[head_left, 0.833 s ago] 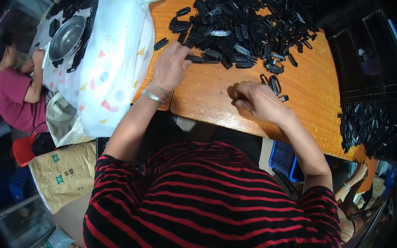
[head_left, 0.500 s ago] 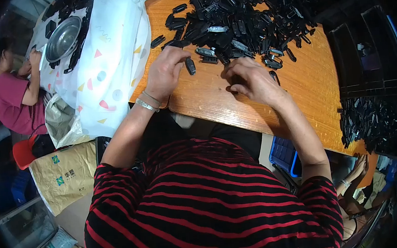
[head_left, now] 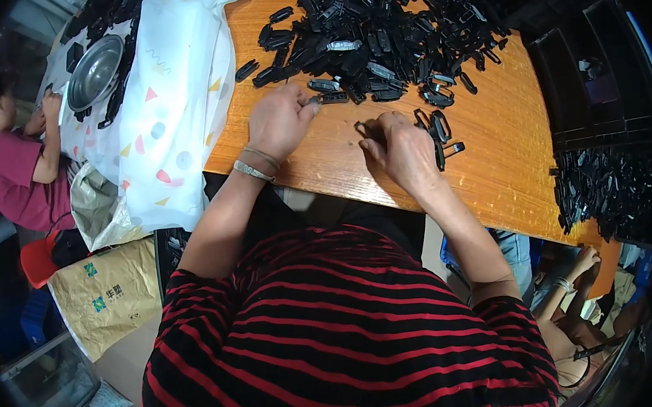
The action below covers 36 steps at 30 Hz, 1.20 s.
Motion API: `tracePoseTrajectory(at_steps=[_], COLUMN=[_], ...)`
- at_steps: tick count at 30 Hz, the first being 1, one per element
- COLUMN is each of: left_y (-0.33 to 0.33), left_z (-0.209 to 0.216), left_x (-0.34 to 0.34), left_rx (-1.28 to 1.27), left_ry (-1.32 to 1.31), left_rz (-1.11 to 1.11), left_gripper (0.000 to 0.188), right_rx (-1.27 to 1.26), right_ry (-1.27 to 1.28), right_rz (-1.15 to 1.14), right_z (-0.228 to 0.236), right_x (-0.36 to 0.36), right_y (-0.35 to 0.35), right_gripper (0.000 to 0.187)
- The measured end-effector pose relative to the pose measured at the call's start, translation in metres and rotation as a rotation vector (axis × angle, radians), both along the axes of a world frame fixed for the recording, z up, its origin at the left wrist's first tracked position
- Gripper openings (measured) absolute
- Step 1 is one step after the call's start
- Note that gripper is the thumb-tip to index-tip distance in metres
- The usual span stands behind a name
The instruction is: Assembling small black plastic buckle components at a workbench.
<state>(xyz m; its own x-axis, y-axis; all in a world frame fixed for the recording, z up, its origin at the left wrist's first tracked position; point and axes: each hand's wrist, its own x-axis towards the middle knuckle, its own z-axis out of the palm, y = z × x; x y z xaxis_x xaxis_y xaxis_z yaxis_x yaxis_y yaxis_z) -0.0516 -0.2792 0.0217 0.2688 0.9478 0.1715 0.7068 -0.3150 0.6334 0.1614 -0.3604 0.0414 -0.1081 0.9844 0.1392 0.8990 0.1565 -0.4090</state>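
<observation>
My left hand [head_left: 280, 121], with a bracelet at the wrist, is at the near edge of a heap of small black plastic parts [head_left: 373, 29]. Its thumb and forefinger are pinched together, and what is between them is too small to make out. To its right, above the bare wood, my right hand [head_left: 402, 146] grips a small black plastic frame [head_left: 360, 128] in its fingertips. Just beyond its knuckles lie several loose black frames [head_left: 436, 128], some looped with an open middle. A few heap pieces have grey, shiny faces.
The wooden table [head_left: 323, 165] carries the heap. On the left are a patterned white plastic cover [head_left: 177, 100], a metal bowl [head_left: 96, 72] and a seated person [head_left: 24, 168]. More black parts [head_left: 604, 187] fill the far right. Another person's arm [head_left: 562, 287] shows lower right.
The black part that stood out at my left fingertips no longer shows there. My right hand has moved left and nearer, a black frame now visible in it. Loose frames now lie to its right.
</observation>
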Motion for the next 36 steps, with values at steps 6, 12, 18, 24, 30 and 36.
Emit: tracePoseTrajectory(at_steps=[6, 12, 18, 24, 30, 36], left_y=[-0.013, -0.034, -0.047, -0.048, -0.052, -0.059], left_z=[0.008, 0.005, 0.021, 0.017, 0.010, 0.006], left_x=[-0.006, -0.005, 0.004, 0.006, 0.005, 0.007], left_rx=[0.097, -0.441, -0.658, -0.543, -0.490, -0.517], left_ry=[0.052, -0.764, -1.045, -1.015, -1.028, -1.021], left_rz=[-0.170, -0.132, -0.137, -0.171, -0.153, -0.131], left_gripper=[0.019, 0.030, 0.027, 0.026, 0.026, 0.028], right_rx=[-0.042, -0.040, 0.045, 0.149, 0.162, 0.146], right_ry=[0.058, 0.505, 0.756, 0.775, 0.735, 0.717], right_rz=[0.054, -0.010, -0.036, 0.012, 0.052, 0.021], right_z=[0.001, -0.002, 0.011, 0.010, 0.002, 0.001], right_x=[0.005, -0.009, -0.036, -0.040, -0.039, -0.043], right_y=[-0.008, -0.010, -0.012, -0.009, -0.009, -0.013], right_gripper=[0.025, 0.021, 0.022, 0.020, 0.017, 0.020])
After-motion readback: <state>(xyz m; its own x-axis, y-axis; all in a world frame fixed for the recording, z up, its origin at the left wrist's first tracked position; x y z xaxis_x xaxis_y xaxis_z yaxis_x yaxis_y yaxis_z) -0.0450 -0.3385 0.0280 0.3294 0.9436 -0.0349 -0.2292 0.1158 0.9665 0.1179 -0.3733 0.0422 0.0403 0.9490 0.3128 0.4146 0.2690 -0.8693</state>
